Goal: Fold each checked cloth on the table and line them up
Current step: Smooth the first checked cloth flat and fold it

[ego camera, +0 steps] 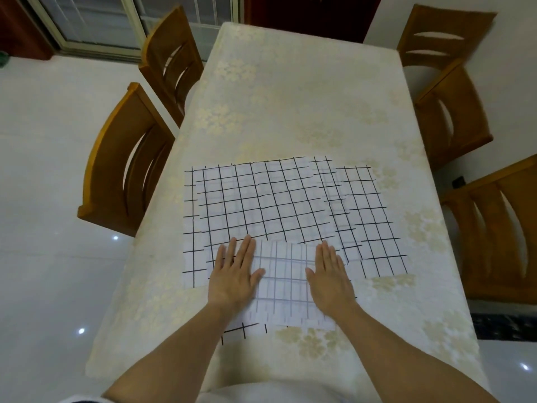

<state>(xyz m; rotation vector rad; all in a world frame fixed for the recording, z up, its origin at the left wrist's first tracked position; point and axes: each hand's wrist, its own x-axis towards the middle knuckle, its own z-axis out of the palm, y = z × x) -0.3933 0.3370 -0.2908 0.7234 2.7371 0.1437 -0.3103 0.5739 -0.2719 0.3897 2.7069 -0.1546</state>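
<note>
A person stands at the near end of a long dining table (305,91) covered in a cream floral tablecloth, with wooden chairs along both sides. Several white checked cloths with black grid lines lie overlapping on the near half. The largest checked cloth (261,199) is spread flat in the middle; another (369,222) lies to its right, partly tucked under it, and one more peeks out at the left edge.

Nearest the person, a folded cloth (286,283) shows its paler, faded underside. The left hand (234,274) and right hand (329,274) rest palm-down on its two side edges, fingers straight and together, gripping nothing, only pressing. The folded cloth lies between and beneath the palms.

The fabric looks thin, light and limp, likely to slide on the smooth tablecloth. Pinching its corners would probably control it best.
</note>
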